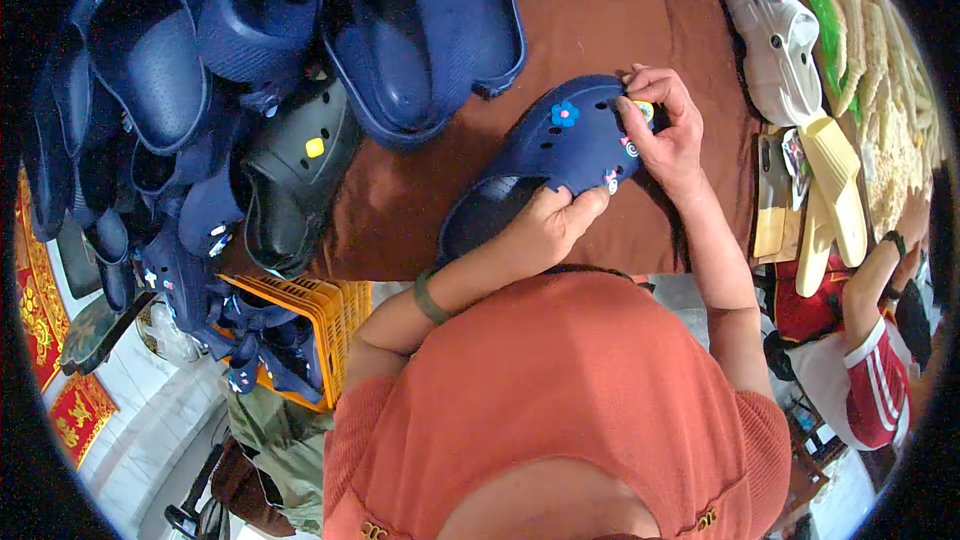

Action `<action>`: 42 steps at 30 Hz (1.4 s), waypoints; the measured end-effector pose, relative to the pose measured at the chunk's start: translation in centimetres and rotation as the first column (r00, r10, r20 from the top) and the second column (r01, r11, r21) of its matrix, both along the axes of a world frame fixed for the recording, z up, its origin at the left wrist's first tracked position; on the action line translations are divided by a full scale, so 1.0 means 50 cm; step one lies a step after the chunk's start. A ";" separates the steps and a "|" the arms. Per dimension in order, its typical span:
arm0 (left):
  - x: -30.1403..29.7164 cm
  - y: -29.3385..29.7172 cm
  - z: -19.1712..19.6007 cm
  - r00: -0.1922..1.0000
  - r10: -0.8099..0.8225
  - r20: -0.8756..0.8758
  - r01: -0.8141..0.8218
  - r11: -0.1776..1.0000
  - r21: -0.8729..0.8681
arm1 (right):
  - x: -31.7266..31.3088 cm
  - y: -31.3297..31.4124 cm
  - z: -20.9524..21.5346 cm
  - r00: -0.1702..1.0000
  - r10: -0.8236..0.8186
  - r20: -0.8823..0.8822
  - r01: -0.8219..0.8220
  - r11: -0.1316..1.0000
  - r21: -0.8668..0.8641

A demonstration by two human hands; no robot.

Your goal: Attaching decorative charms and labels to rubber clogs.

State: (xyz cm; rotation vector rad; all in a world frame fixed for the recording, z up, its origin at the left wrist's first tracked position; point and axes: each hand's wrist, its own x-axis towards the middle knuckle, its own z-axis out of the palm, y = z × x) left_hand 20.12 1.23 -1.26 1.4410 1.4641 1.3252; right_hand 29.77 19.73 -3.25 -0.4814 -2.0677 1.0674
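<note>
Smooth brown cloth (620, 20) covers the work surface before you, and on its near part, close to your body, sits a navy-blue foam clog (590, 145) with round vent holes, its toe pointing right and its heel opening toward your left. Your right hand (670, 130) curls over the toe, thumb pressed against the upper beside a small yellow charm (646, 111); your left hand (557, 227) is closed at the near side, thumb and fingers gripping the edge by a pink-and-white swirl charm (612, 181). Held from both sides, the clog probably cannot twist, and its decorated upper faces you. Beyond your fingers, a blue flower-shaped charm (565, 114) sits in the upper. To your left lies a black foam clog (290, 202), beside a heap of navy foam footwear (150, 50), likely stacked there to leave you working room. At the right edge, a white foam clog (770, 45) and cream slippers (835, 175) lie apart, perhaps kept separate by colour. Below left stands an orange plastic crate (345, 325) holding more navy footwear.
</note>
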 end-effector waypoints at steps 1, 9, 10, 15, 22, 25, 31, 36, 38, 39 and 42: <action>-0.002 -0.001 0.000 0.995 -0.012 -0.099 0.014 1.000 0.011 | 0.000 0.002 0.000 0.999 0.030 -0.035 -0.029 0.999 0.023; 0.000 0.013 0.020 0.973 0.071 0.219 -0.040 0.989 -0.144 | 0.009 -0.002 -0.001 0.990 0.126 -0.064 -0.116 0.984 0.139; 0.002 0.015 0.014 0.986 0.088 0.141 -0.096 0.994 0.051 | 0.010 -0.004 0.000 0.990 0.121 -0.070 -0.109 0.983 0.148; -0.017 0.009 0.035 0.997 -0.064 0.042 0.072 0.967 -0.242 | 0.011 0.022 -0.001 0.998 -0.068 0.001 0.068 0.993 -0.092; -0.016 0.003 0.011 0.947 -0.008 -0.320 0.014 1.000 0.018 | 0.021 0.038 0.001 0.963 -0.155 0.222 0.242 0.860 -0.449; -0.022 0.002 0.018 0.927 -0.079 -0.366 0.061 0.996 -0.059 | 0.030 0.054 -0.012 0.957 -0.095 0.274 0.207 0.885 -0.417; -0.021 0.003 0.019 0.927 -0.057 -0.371 0.044 0.998 -0.044 | 0.052 0.095 0.029 0.960 0.154 0.232 -0.152 0.988 -0.026; -0.022 0.002 0.015 0.935 -0.052 -0.351 0.042 0.999 -0.034 | 0.053 0.077 0.071 0.746 0.577 0.333 -0.604 0.797 -0.028; -0.026 0.005 0.022 0.941 -0.064 -0.332 0.049 0.997 -0.055 | 0.041 0.066 0.051 0.745 0.576 0.335 -0.597 0.801 -0.049; -0.026 0.005 0.027 0.938 -0.106 -0.330 0.061 0.988 -0.143 | 0.037 0.061 0.048 0.743 0.576 0.340 -0.594 0.802 -0.061; -0.023 0.012 0.047 0.986 -0.101 -0.133 0.055 0.948 -0.314 | 0.038 0.056 0.041 0.762 0.576 0.297 -0.571 0.813 -0.112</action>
